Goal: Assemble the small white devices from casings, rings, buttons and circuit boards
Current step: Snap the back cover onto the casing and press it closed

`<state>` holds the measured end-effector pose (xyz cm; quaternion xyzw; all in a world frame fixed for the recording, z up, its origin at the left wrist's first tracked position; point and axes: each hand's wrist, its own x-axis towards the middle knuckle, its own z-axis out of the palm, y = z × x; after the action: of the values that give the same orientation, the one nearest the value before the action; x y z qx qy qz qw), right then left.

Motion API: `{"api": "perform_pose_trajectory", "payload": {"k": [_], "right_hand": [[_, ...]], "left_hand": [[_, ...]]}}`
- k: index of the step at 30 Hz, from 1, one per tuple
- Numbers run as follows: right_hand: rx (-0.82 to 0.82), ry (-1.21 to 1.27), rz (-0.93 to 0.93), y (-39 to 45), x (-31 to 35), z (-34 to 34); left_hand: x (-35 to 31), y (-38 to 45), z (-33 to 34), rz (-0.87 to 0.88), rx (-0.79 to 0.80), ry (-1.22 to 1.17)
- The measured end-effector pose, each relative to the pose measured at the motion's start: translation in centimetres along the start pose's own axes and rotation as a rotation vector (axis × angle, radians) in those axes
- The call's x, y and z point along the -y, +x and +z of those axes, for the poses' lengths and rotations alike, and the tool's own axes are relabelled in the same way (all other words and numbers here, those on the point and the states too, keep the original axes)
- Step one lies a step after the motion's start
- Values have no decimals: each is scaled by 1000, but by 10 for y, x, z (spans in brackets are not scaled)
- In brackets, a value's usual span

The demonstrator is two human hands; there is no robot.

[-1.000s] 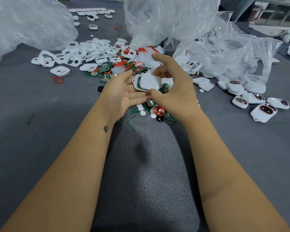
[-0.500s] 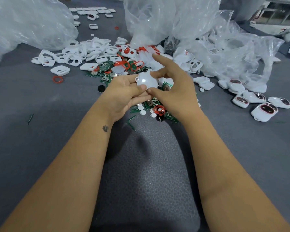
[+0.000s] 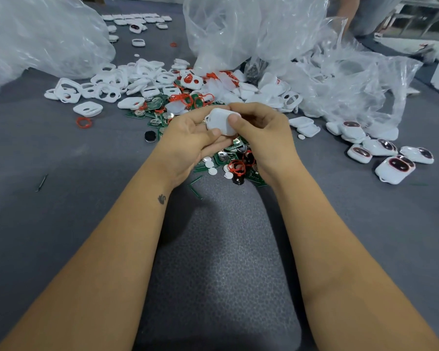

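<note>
Above the parts heap, mid-table: left hand (image 3: 188, 138) and right hand (image 3: 261, 133) both pinch one white casing (image 3: 219, 121), thumbs pressing its back. Closing step, seemingly. To the right, a handful of finished devices (image 3: 390, 158) lie grouped. Loose casings (image 3: 107, 87), red rings (image 3: 83, 122) and circuit boards (image 3: 155, 103) remain plentiful; most work left.

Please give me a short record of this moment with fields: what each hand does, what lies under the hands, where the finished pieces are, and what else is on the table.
left hand: left hand holds the white device from the left
right hand: right hand grips the same device, thumb on top
under hands: circuit boards, red rings, white buttons
finished pieces: assembled devices at the right
also there: empty casings, plastic bags, grey table
</note>
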<state>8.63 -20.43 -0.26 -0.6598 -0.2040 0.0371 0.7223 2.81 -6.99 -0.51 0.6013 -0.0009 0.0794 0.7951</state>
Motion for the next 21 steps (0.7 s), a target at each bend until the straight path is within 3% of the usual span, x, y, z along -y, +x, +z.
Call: {"api": "perform_pose_trajectory", "payload": {"k": [6,12,16,21], "right_hand": [[39,116,50,-1,1,-2],[42,111,-37,-2,3,-2],[12,104,-92,-2,4,-2],[9,83,-126,-2,3,-2]], "left_hand": [[0,0,-2,47,12,-25],[-1,-1,-4,76,61,48],[-2,-1,1,149,-27,172],[-2,-1,3,187,-89,67]]}}
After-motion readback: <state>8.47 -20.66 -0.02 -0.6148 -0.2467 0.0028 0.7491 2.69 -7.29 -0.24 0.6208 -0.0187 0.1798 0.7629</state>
